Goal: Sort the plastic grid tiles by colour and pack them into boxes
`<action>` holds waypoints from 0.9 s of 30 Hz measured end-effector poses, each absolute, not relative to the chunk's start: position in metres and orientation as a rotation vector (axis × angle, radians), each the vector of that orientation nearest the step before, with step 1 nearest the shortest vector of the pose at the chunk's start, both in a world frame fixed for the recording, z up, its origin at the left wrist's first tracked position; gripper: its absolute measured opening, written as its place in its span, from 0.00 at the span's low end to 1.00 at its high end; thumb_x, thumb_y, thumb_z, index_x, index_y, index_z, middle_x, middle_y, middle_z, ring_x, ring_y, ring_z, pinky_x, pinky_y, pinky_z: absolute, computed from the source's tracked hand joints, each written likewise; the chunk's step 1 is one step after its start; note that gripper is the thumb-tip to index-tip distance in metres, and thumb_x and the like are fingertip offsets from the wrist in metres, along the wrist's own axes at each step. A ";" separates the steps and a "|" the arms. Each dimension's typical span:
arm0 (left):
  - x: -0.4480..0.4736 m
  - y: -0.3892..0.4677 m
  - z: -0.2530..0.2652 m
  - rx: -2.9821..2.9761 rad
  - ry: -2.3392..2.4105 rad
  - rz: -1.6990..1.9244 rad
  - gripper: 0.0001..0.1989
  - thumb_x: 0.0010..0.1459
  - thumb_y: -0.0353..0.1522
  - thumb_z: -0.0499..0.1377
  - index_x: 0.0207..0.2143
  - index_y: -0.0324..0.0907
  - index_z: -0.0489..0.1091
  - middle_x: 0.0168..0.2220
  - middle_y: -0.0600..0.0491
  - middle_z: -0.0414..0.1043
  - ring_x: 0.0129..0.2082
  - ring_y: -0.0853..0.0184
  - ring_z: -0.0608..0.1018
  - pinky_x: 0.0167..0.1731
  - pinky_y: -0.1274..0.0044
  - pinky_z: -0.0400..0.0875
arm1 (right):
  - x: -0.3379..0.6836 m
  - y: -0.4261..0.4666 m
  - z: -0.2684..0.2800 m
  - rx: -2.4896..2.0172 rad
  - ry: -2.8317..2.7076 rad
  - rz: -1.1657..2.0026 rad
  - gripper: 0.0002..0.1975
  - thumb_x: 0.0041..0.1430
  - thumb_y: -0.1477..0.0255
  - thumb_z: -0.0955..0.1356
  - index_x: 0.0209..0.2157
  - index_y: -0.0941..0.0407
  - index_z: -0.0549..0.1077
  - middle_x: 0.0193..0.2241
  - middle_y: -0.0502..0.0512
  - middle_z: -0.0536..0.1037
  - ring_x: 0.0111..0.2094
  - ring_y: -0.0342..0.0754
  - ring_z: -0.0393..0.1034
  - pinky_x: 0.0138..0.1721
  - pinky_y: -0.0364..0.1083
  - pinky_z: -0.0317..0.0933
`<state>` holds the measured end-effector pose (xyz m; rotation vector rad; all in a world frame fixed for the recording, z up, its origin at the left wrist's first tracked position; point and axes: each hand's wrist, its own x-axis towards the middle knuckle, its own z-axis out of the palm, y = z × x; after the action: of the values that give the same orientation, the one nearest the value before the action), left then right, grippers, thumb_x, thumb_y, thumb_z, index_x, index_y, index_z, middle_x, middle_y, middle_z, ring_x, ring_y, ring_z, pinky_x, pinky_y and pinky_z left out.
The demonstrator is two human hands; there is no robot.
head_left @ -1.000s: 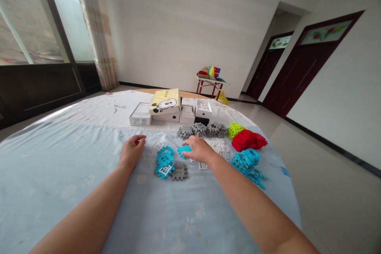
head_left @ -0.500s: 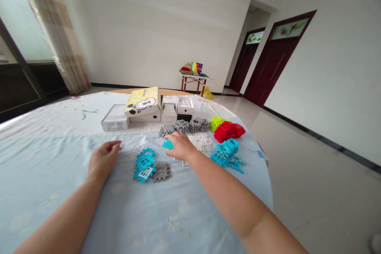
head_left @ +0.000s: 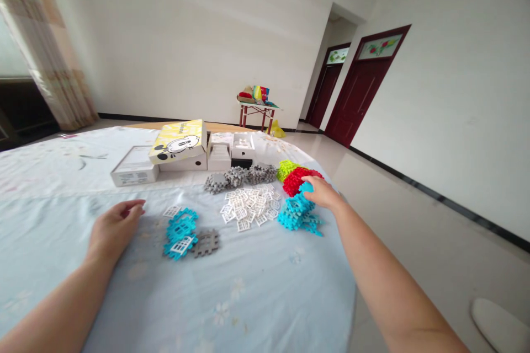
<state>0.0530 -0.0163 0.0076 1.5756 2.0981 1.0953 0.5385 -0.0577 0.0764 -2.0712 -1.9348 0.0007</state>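
At the right side of the table my right hand (head_left: 322, 192) is closed with its fingertips on a blue interlocking block (head_left: 306, 187), at the top of the blue block pile (head_left: 297, 214). My left hand (head_left: 116, 226) rests on the cloth at the left, fingers loosely curled together, with nothing seen in them. Between the hands lie several joined blue blocks (head_left: 182, 224), with a white window piece (head_left: 182, 245) on the lower one. A grey block (head_left: 206, 243) touches them on the right, and another white window piece (head_left: 172, 211) lies behind.
White window pieces (head_left: 250, 205) lie heaped mid-table. Grey blocks (head_left: 238, 175), yellow-green blocks (head_left: 287, 168) and red blocks (head_left: 295, 181) are piled behind. Farther back stand a yellow-and-white box (head_left: 180, 140), an open white box (head_left: 134, 168) and smaller boxes (head_left: 219, 157). The table's edge curves at right.
My right hand has moved right, from above the white window pieces to the blue pile, with a blue block at its fingers both times. The view has turned slightly right.
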 end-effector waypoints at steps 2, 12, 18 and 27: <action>0.052 -0.016 0.007 1.587 2.102 1.084 0.18 0.50 0.41 0.50 0.40 0.44 0.70 0.29 0.55 0.76 0.34 0.65 0.75 0.32 0.78 0.65 | 0.549 -0.058 0.072 -2.105 -1.892 0.021 0.25 0.46 0.73 0.66 0.50 0.55 0.67 0.48 0.58 0.70 0.49 0.53 0.63 0.48 0.47 0.56; 0.054 -0.018 0.009 1.560 2.101 1.109 0.19 0.49 0.39 0.51 0.41 0.42 0.71 0.30 0.52 0.76 0.34 0.65 0.76 0.33 0.78 0.66 | 0.526 -0.050 0.075 -1.836 -1.860 -0.119 0.18 0.52 0.72 0.64 0.46 0.56 0.69 0.46 0.58 0.72 0.49 0.51 0.64 0.51 0.50 0.55; 0.058 -0.021 0.007 1.548 2.036 1.183 0.19 0.49 0.38 0.51 0.41 0.38 0.71 0.29 0.50 0.76 0.32 0.65 0.76 0.33 0.78 0.67 | 0.443 -0.058 0.077 -1.453 -2.077 0.023 0.17 0.53 0.71 0.64 0.46 0.56 0.69 0.44 0.57 0.72 0.48 0.50 0.64 0.50 0.50 0.56; 0.058 -0.021 0.004 1.534 2.027 1.247 0.18 0.48 0.38 0.50 0.38 0.40 0.72 0.29 0.51 0.76 0.32 0.64 0.77 0.34 0.76 0.68 | 0.318 -0.071 0.047 -1.017 -2.483 0.270 0.14 0.52 0.69 0.67 0.43 0.54 0.71 0.42 0.54 0.74 0.45 0.49 0.65 0.48 0.48 0.56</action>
<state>0.0581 -0.0214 0.0044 1.5345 2.0266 1.2466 0.3178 -0.0715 0.0469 -1.0166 -2.4832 0.2701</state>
